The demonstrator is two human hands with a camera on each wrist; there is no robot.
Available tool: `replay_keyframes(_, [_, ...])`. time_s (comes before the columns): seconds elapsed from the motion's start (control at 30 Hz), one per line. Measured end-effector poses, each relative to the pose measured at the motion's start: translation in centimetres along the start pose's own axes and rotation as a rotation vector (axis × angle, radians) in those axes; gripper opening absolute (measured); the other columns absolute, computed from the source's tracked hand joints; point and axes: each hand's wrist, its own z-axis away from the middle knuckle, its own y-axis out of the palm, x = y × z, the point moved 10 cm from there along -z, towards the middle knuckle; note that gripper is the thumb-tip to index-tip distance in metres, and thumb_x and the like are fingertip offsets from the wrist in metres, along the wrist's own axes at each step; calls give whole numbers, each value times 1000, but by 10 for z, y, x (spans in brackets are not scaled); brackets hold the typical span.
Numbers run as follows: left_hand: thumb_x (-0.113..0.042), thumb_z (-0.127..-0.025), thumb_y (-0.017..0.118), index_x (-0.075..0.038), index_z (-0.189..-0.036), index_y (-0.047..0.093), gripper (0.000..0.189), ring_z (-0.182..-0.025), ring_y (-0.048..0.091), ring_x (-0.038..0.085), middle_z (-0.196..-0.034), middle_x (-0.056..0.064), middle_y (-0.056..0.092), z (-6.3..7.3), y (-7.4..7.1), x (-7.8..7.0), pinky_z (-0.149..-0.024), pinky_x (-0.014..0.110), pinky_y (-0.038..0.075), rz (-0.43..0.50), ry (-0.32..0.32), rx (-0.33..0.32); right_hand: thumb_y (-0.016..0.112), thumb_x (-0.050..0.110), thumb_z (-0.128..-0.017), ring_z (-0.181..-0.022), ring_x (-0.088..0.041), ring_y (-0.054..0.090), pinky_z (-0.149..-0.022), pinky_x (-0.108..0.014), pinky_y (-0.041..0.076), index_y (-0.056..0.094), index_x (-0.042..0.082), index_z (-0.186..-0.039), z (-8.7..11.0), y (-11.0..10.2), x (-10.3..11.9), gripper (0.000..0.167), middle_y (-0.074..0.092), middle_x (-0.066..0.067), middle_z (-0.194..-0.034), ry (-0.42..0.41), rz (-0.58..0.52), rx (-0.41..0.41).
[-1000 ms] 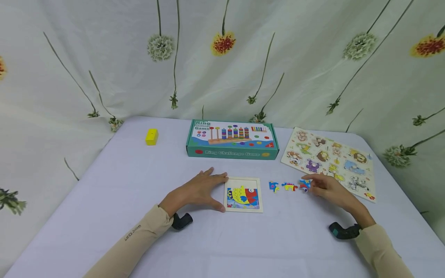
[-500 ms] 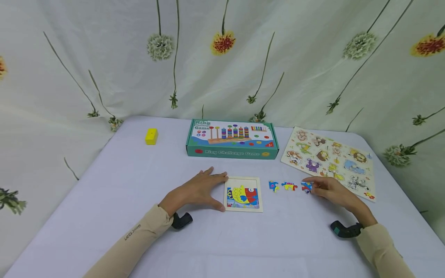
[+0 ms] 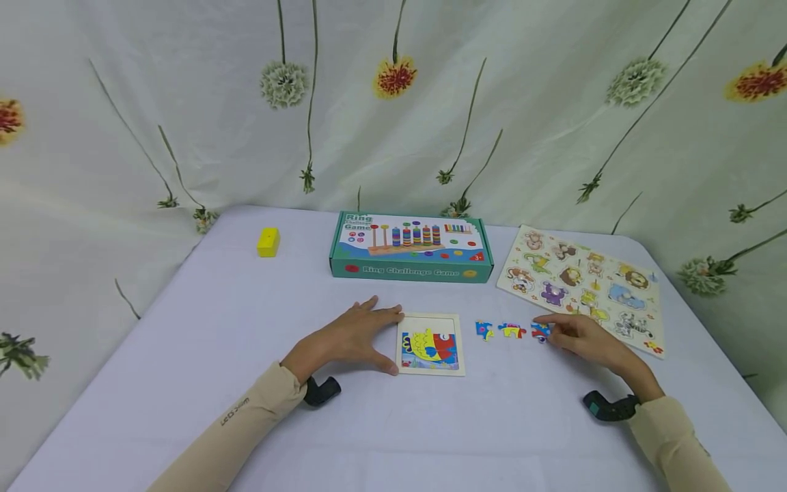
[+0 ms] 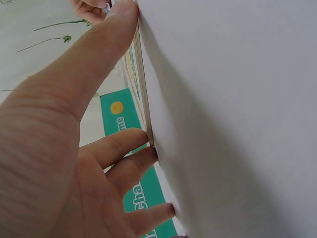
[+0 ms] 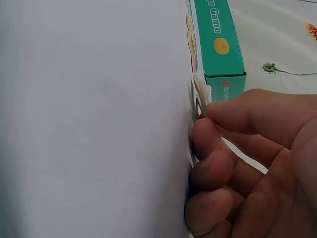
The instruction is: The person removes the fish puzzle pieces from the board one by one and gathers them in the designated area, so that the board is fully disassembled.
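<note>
A small square fish puzzle tray [image 3: 431, 372] with a pale wooden rim lies on the table, its lower part filled with a yellow, red and blue picture. My left hand [image 3: 353, 335] is spread beside it, thumb and forefinger touching the corners of its left edge. Right of the tray lie two loose puzzle pieces, a blue-and-yellow one [image 3: 484, 331] and a yellow-and-red one [image 3: 512, 331]. With thumb and fingertip, my right hand [image 3: 581, 337] pinches a blue-and-red puzzle piece [image 3: 540, 331] close over the cloth. In the right wrist view that piece [image 5: 200, 94] appears edge-on and tilted.
Behind the tray stands a green Ring Challenge Game box [image 3: 410, 256]. An animal peg puzzle board [image 3: 578, 287] lies at the right, partly behind my right hand. A yellow block [image 3: 268, 242] sits at the back left. White cloth [image 3: 393, 437] covers the table.
The pinched piece has turned slightly and come a little nearer to me, as my right fingers shifted slightly. The left hand, tray and the two loose pieces have stayed put.
</note>
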Motion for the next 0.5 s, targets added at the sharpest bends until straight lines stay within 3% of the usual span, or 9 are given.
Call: replay_keyframes(0.5, [-52,-67,82,-23,-145,43,92,-148,9,29,-154,-9,33,0,1,1,-118,53,9,-10,-4,5,58,8,-93,-61,-7,43,-51,-21,35,58,-1,-127,0,1,2,35,47,-3,-74,-8,5,-8])
